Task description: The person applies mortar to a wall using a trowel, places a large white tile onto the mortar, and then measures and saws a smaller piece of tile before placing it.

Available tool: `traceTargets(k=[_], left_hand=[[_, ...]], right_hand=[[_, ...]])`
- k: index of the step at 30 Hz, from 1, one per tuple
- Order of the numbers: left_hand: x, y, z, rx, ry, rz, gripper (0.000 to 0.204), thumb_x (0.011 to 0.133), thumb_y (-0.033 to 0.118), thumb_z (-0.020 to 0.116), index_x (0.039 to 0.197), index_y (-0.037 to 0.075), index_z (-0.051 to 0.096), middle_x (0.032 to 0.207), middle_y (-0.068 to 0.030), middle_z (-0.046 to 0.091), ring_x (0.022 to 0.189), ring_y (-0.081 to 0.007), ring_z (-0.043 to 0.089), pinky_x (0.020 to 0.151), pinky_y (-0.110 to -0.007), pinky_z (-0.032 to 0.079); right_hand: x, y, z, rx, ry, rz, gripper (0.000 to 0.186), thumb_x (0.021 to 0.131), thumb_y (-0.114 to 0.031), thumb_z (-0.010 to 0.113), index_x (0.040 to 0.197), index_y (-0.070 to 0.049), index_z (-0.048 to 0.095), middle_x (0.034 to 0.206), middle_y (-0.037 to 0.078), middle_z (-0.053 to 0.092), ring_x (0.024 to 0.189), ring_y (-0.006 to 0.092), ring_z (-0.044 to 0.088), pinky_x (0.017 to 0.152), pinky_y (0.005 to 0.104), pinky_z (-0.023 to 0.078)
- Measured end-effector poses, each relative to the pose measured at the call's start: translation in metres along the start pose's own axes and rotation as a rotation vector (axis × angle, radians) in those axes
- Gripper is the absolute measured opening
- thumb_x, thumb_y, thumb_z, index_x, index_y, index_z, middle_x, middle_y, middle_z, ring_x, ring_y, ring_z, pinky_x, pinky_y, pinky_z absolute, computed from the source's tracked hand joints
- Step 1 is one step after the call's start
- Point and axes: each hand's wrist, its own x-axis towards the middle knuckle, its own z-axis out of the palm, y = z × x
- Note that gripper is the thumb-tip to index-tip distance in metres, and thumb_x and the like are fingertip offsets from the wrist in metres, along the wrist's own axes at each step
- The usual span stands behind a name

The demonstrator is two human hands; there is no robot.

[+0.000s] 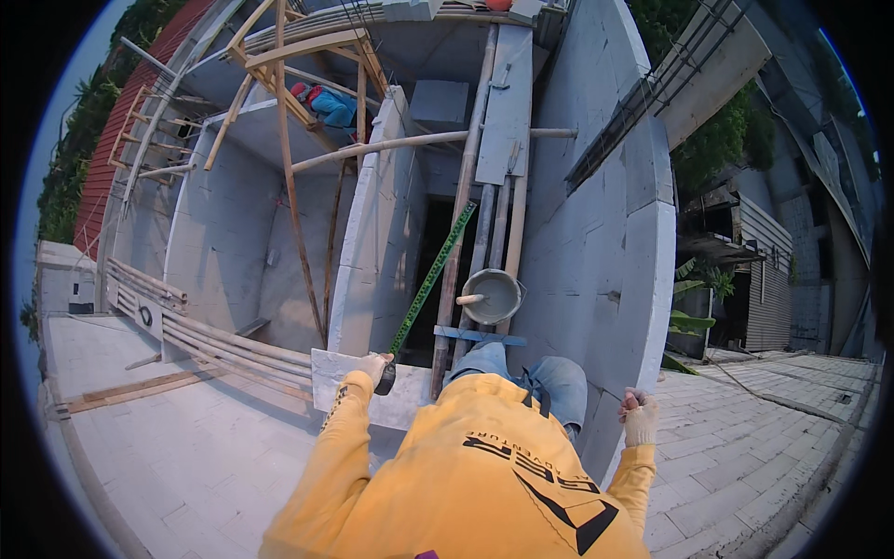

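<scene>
My left hand (372, 368), in a pale knit glove, grips a black tape measure (386, 380) at the near edge of a pale slab (340, 373). Its green blade (430, 279) stretches forward and up to the right, over the dark gap between two pale block walls. My right hand (639, 415), gloved with bare fingertips, is curled beside the top edge of the right wall (643, 261); what it holds, if anything, is unclear. A bucket of grey mix (503, 296) with a wooden handle (473, 299) rests on long poles (484, 224) just beyond my knees.
A person in blue and red (331, 107) works among timber framing (307, 47) at upper left. A grey board (503, 112) lies over the poles ahead. Bundled bamboo poles (233, 349) run along the left. A tiled surface (764, 438) and a corrugated metal structure (768, 279) are at right.
</scene>
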Motion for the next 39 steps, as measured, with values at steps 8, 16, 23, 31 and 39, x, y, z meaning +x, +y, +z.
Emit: traceTargets(k=[8,16,23,31,39], left_hand=[[-0.021,-0.075,0.021,-0.659,0.085,-0.204,0.022,0.092,0.032,0.069,0.098,0.01,0.073,0.075,-0.0048,0.067,0.058,-0.0167,0.061,0.055,-0.035,0.048],[-0.025,0.03,0.06,-0.997,-0.114,-0.534,0.025,0.096,0.034,0.066,0.099,0.009,0.064,0.077,-0.0083,0.07,0.06,-0.0193,0.065,0.054,-0.035,0.052],[0.044,0.083,0.019,-1.075,0.031,-0.459,0.028,0.094,0.034,0.069,0.096,0.006,0.064,0.079,-0.0109,0.07,0.064,-0.0233,0.068,0.057,-0.037,0.055],[0.248,0.236,-0.1,-1.013,-0.007,-0.413,0.023,0.093,0.027,0.071,0.094,0.004,0.066,0.072,-0.009,0.068,0.057,-0.0216,0.065,0.053,-0.034,0.052],[0.364,0.37,-0.213,-1.026,0.046,-0.245,0.028,0.091,0.031,0.07,0.098,0.005,0.064,0.079,-0.0113,0.068,0.069,-0.0258,0.069,0.061,-0.043,0.059]], right_hand=[[0.047,-0.039,0.02,-0.054,-0.13,-0.001,0.022,0.1,-0.019,0.065,0.111,0.0,0.066,0.075,0.003,0.061,0.058,0.0114,0.06,0.049,0.0253,0.046],[0.119,-0.04,-0.022,-0.4,-0.014,0.035,0.015,0.099,-0.015,0.059,0.104,-0.003,0.067,0.074,0.002,0.062,0.058,0.0126,0.06,0.05,0.029,0.048],[0.185,-0.013,0.024,-0.503,-0.048,0.155,0.021,0.095,-0.013,0.061,0.101,0.003,0.072,0.073,0.009,0.068,0.061,0.0175,0.068,0.054,0.0328,0.052],[0.295,-0.003,0.097,-0.321,-0.022,0.457,0.027,0.09,-0.013,0.055,0.093,0.008,0.07,0.073,0.021,0.071,0.065,0.0276,0.072,0.061,0.0394,0.057],[0.431,-0.233,0.134,-0.481,-0.077,-0.04,0.021,0.088,-0.004,0.053,0.096,0.001,0.071,0.075,0.011,0.069,0.064,0.0188,0.069,0.057,0.0339,0.054]])
